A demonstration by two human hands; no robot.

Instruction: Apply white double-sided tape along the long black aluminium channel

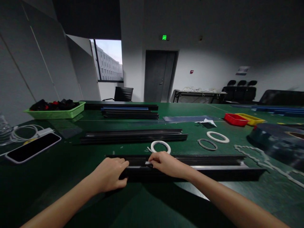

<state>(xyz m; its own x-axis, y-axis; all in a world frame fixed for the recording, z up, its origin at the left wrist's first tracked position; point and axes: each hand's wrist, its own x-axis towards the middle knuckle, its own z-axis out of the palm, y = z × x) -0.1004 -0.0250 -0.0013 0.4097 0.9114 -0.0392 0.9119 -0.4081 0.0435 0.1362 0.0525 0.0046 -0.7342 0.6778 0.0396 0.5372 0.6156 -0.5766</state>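
A long black channel-shaped profile (228,174) lies lengthwise across the green table in front of me, with a shiny strip along its inside. My left hand (110,174) grips its left end, fingers over the top edge and thumb on the near side. Over the profile's left half, my right hand (167,164) is closed in a pinch on a small white strip (147,163), which looks like tape. The fingertips hide part of that strip. Just behind the right hand lies a roll of white tape (168,148), flat on the table.
More black profiles (135,138) lie farther back. Two tape rings (218,137) and a wavy pale strip (263,161) are on the right, beside a large dark roll (268,139). On the left are a phone (33,148) and a green basket (57,114) of dark parts. Red (235,120) and yellow trays (254,119) stand back right.
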